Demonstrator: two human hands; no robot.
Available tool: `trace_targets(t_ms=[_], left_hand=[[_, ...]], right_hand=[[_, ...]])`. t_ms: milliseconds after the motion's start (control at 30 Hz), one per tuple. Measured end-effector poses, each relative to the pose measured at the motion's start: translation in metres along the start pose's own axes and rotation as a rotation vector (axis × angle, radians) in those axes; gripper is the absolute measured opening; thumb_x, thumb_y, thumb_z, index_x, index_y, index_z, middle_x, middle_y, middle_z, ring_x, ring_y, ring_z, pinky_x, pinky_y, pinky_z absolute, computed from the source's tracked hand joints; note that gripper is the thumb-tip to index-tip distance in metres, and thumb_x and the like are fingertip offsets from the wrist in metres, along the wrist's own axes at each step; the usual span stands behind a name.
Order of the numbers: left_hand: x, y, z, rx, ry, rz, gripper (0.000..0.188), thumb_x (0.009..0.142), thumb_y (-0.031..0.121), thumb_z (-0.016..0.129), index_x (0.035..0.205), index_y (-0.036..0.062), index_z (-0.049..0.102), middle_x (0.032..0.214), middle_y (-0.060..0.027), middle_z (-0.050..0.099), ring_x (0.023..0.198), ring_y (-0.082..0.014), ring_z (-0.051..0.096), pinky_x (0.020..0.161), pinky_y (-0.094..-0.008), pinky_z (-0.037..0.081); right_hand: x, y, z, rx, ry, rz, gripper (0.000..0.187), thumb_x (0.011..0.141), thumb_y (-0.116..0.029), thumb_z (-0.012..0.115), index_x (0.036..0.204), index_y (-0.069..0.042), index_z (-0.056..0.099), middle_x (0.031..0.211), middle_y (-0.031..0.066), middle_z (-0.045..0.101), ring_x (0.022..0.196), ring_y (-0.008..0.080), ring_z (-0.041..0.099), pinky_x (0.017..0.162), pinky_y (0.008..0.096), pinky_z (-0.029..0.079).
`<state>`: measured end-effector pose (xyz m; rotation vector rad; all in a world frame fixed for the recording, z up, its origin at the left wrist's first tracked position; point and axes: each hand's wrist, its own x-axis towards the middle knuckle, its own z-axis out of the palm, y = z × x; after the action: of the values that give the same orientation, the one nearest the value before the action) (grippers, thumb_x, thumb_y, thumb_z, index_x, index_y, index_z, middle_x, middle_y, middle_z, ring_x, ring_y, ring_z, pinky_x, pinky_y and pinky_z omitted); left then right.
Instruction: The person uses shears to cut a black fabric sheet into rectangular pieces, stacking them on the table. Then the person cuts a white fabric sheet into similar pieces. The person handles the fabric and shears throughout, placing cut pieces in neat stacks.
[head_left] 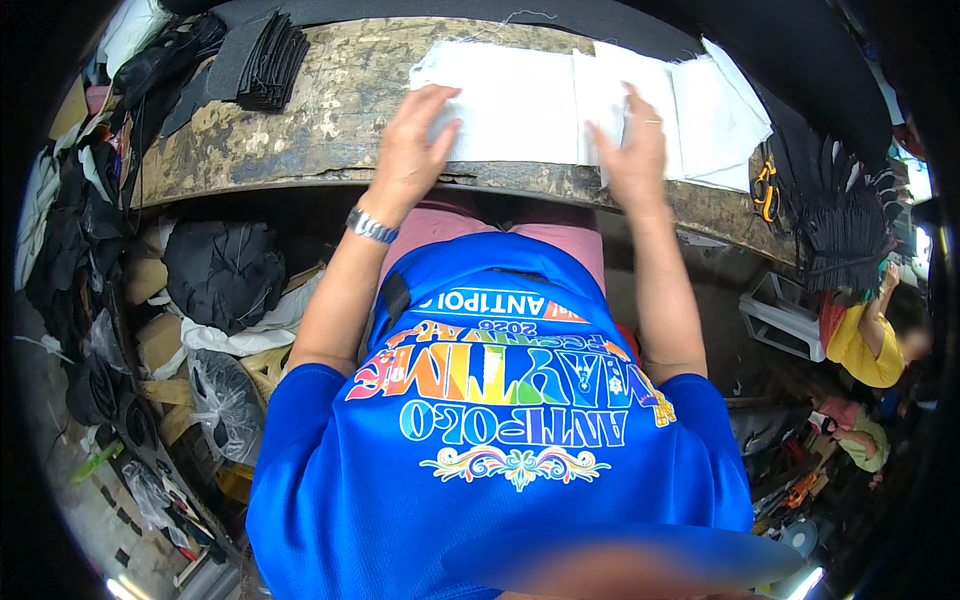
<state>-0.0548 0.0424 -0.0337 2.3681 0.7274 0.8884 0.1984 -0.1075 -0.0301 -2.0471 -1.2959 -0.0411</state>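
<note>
White fabric pieces (pixel 515 105) lie flat on the worn wooden table in front of me, with more white pieces (pixel 715 120) overlapping at their right end. My left hand (pixel 412 140) rests at the left edge of the fabric, fingers and thumb apart, holding nothing. On the right, my right hand (pixel 635 155) is over the place where the pieces overlap. Its thumb and fingers are spread, and nothing shows between them. Part of the fabric is hidden under both hands. Yellow-and-black thread snips (pixel 765 190) lie to the right of the white pieces.
A stack of black fabric pieces (pixel 272 65) stands at the table's (pixel 330 110) far left. More black strips (pixel 845 230) are heaped at the right end. Below on the right are a white plastic stool (pixel 785 315) and a person in yellow (pixel 870 345). Bundled scraps (pixel 225 275) fill the floor at left.
</note>
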Motion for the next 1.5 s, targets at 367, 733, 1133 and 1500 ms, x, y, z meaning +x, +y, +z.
trace_targets(t_ms=[367,733,1133,1500], left_hand=[[-0.009,-0.013,0.034,0.420,-0.252,0.114,0.051,0.098,0.036,0.050,0.145,0.0184,0.044,0.153,-0.0160,0.036,0.143,-0.0422,0.027,0.115,-0.0566,0.020],[0.016,-0.010,0.042,0.180,-0.237,0.017,0.042,0.092,0.030,0.063,0.130,0.0130,0.059,0.145,-0.0176,0.045,0.139,-0.0351,0.037,0.112,-0.0586,0.026],[0.028,-0.037,0.042,0.580,-0.307,0.024,0.068,0.093,0.057,0.052,0.150,0.0230,0.038,0.159,-0.0124,0.028,0.148,-0.0343,0.020,0.119,-0.0496,0.015],[0.019,-0.060,0.017,0.588,-0.320,0.068,0.068,0.094,0.055,0.051,0.151,0.0222,0.036,0.159,-0.0129,0.027,0.148,-0.0345,0.019,0.119,-0.0497,0.015]], right_hand=[[0.043,0.067,-0.043,-0.067,0.046,0.464,0.046,0.083,-0.003,0.059,0.128,-0.009,0.058,0.109,0.0222,0.069,0.099,0.0337,0.068,0.089,0.0402,0.052],[0.006,0.020,0.007,-0.156,-0.083,-0.335,0.048,0.084,-0.014,0.067,0.131,-0.010,0.056,0.132,0.0128,0.057,0.128,0.0300,0.048,0.108,0.0470,0.036],[0.009,0.070,0.032,-0.439,-0.092,0.145,0.080,0.092,-0.070,0.040,0.152,-0.017,0.033,0.158,0.0217,0.024,0.150,0.0349,0.011,0.118,0.0556,-0.001],[0.000,0.107,-0.095,0.011,0.479,0.071,0.020,0.093,-0.015,0.064,0.105,-0.001,0.069,0.099,0.0150,0.071,0.087,0.0233,0.068,0.079,0.0330,0.053]])
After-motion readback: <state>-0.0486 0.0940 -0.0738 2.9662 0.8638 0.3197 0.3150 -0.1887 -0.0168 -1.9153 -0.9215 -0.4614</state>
